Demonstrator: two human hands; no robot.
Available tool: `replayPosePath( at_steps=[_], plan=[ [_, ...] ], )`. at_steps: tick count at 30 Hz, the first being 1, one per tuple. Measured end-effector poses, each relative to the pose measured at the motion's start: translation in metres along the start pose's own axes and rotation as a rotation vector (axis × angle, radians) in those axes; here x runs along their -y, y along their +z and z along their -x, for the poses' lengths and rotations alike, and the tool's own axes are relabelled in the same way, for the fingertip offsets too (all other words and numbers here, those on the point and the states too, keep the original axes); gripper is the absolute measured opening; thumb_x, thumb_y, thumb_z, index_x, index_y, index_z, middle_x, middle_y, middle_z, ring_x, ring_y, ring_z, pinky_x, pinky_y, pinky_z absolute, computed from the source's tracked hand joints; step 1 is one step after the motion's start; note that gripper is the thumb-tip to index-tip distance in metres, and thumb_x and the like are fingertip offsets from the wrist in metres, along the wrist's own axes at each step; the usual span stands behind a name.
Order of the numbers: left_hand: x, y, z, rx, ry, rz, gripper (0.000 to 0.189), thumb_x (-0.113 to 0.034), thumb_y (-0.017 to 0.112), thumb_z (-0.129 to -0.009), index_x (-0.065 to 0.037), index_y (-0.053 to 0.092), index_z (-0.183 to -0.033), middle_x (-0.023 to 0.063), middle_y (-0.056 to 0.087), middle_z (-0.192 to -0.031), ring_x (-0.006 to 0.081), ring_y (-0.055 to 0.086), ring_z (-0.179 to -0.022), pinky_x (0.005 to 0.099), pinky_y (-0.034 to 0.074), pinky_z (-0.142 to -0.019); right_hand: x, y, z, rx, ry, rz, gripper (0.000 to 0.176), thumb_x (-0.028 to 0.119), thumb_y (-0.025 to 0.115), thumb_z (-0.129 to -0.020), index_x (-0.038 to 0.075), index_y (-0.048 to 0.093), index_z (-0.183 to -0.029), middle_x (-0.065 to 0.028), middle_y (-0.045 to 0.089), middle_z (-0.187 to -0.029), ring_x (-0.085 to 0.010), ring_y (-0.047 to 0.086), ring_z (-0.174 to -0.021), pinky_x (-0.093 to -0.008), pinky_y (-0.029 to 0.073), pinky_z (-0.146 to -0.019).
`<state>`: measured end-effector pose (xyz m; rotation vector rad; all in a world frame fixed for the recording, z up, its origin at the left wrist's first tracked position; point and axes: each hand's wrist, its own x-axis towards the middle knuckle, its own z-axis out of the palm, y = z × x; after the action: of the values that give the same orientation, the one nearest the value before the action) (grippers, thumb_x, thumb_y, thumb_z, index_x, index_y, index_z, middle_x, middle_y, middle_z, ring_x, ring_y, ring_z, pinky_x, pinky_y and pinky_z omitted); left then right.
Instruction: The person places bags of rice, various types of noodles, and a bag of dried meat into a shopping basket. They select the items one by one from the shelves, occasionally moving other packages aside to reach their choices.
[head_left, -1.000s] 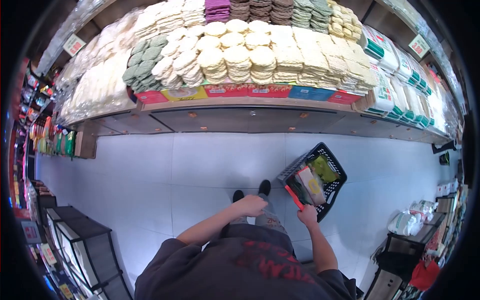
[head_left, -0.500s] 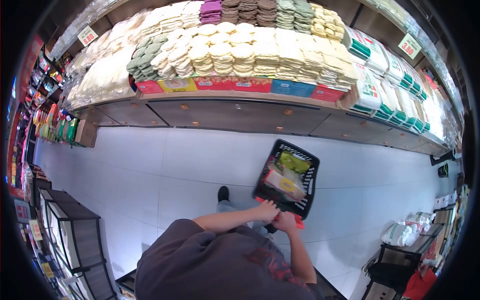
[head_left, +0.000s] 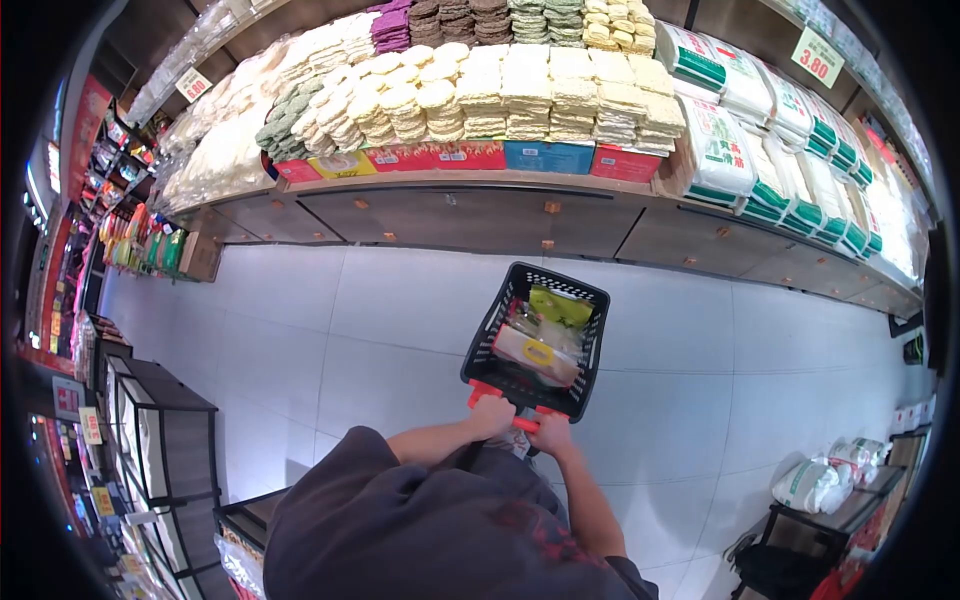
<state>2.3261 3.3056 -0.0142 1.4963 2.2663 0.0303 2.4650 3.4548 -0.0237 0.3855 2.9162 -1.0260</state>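
My left hand [head_left: 490, 416] is closed around the left part of a red handle [head_left: 525, 425] on a black shopping basket [head_left: 535, 392]. Slightly lower and to the right, my right hand [head_left: 551, 433] grips the same handle near its right end. The basket is in front of my body, above the floor tiles. Inside lie a yellow-green package [head_left: 562, 306] and a pale package with a yellow oval [head_left: 537, 353], along with clear plastic wrapping. What lies underneath them is hidden.
Ahead, a long display shelf [head_left: 420, 205] carries stacked noodle-like bundles [head_left: 510, 85] and white-and-green bags [head_left: 720, 150]. A black-framed rack [head_left: 180, 410] stands at left. White bags [head_left: 805, 487] sit on a low stand at right. Pale tiled floor [head_left: 660, 420] surrounds the basket.
The basket has shifted left in view and sits straighter in front of me. My hands are now farther apart on the handle. The shoe seen earlier is out of sight.
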Motion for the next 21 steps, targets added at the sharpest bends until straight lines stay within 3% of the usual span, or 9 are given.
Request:
replayPosePath(
  at_steps=[3,8,10,13,21],
  plan=[
    [-0.015,-0.027,-0.002,0.0,-0.052,0.001,0.027,-0.033,0.071,-0.072,-0.006,0.073,-0.072,0.015,0.07,-0.073,0.029,0.071,-0.067,0.0439,0.056,-0.058,-0.012,-0.006,-0.006,0.086,-0.02,-0.001,0.023,0.033,0.073,-0.07,0.011,0.071,-0.072,-0.0165,0.067,-0.07,-0.0359,0.067,-0.071,-0.0486,0.054,-0.069],
    [-0.028,-0.026,-0.016,0.074,-0.129,0.047,0.02,-0.027,0.069,-0.07,-0.007,0.074,-0.073,0.0151,0.071,-0.074,0.0302,0.071,-0.07,0.0442,0.055,-0.058,-0.035,-0.029,-0.019,0.181,-0.08,0.016,0.024,0.033,0.071,-0.07,0.011,0.073,-0.077,-0.0165,0.068,-0.072,-0.0362,0.067,-0.073,-0.0485,0.054,-0.071],
    [-0.033,-0.025,-0.03,0.065,-0.158,0.074,0.019,-0.025,0.069,-0.069,-0.007,0.074,-0.073,0.0153,0.071,-0.074,0.0307,0.072,-0.071,0.0448,0.055,-0.059,-0.043,-0.045,-0.028,0.281,-0.107,0.075,0.025,0.034,0.068,-0.073,0.013,0.076,-0.084,-0.0173,0.071,-0.082,-0.0359,0.069,-0.082,-0.0484,0.055,-0.076],
    [-0.042,-0.03,-0.043,0.113,-0.256,0.132,0.02,-0.026,0.069,-0.072,-0.007,0.075,-0.077,0.0153,0.072,-0.078,0.0324,0.072,-0.077,0.0459,0.057,-0.065,-0.058,-0.061,-0.048,0.403,-0.125,0.083,0.023,0.031,0.068,-0.071,0.013,0.076,-0.085,-0.0177,0.071,-0.082,-0.0366,0.069,-0.083,-0.0488,0.055,-0.078],
    [-0.067,-0.036,-0.074,0.087,-0.505,0.238,0.052,-0.059,0.072,-0.075,-0.007,0.075,-0.079,0.0158,0.072,-0.081,0.0331,0.072,-0.076,0.0468,0.056,-0.065,-0.089,-0.094,-0.087,0.476,-0.253,0.008,0.022,0.029,0.07,-0.07,0.011,0.074,-0.082,-0.018,0.07,-0.079,-0.0375,0.068,-0.081,-0.0493,0.054,-0.077]
  ],
)
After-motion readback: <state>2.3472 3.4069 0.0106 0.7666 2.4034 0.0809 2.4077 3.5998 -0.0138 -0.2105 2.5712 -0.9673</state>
